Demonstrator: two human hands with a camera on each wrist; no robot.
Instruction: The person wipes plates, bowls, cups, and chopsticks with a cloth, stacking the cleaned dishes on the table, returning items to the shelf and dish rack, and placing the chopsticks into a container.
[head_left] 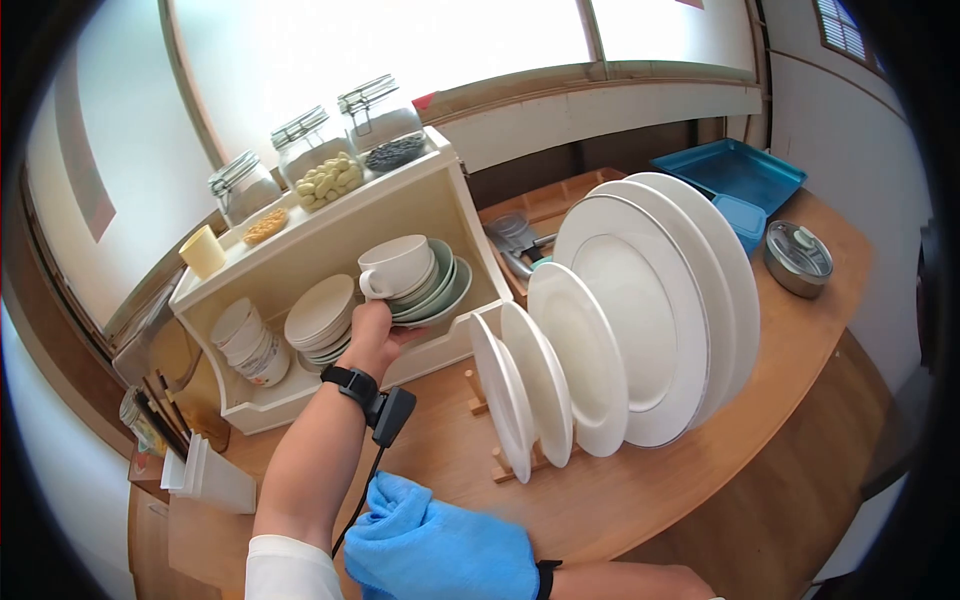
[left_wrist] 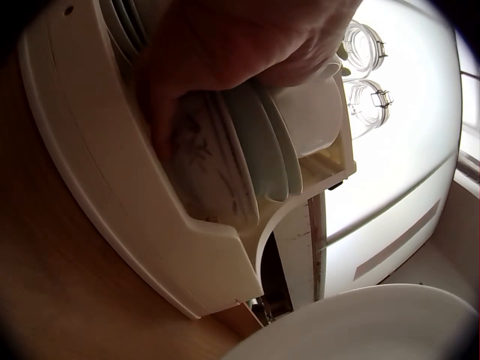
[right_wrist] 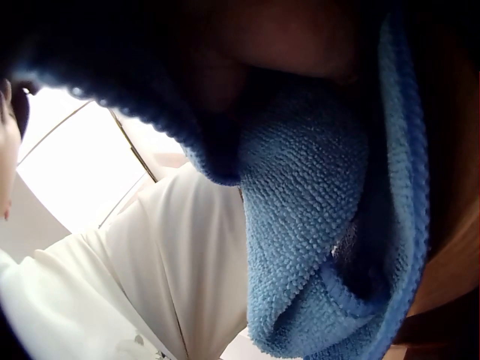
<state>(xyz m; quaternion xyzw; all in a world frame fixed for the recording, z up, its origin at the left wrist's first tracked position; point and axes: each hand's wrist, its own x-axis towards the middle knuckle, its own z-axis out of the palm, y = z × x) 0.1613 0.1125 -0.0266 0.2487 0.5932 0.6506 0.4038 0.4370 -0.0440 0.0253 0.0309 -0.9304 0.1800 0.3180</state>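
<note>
In the head view my left hand (head_left: 375,335) is at the front of a stack of bowls (head_left: 440,290) in the white shelf, with a white cup (head_left: 395,265) on top. The left wrist view shows the hand (left_wrist: 232,45) gripping the stack's patterned bowl (left_wrist: 210,157), beside green bowls (left_wrist: 259,142); some fingertips are hidden. A blue cloth (head_left: 440,545) covers my right hand in the head view. In the right wrist view the dim fingers of the right hand (right_wrist: 277,45) hold the folded cloth (right_wrist: 300,202).
Left of the bowls stand small plates (head_left: 320,310) and stacked cups (head_left: 250,345). Glass jars (head_left: 320,170) line the shelf top. Upright plates (head_left: 640,300) fill a wooden rack to the right, with a lidded pot (head_left: 798,262) beyond. A white utensil holder (head_left: 215,480) stands at the left.
</note>
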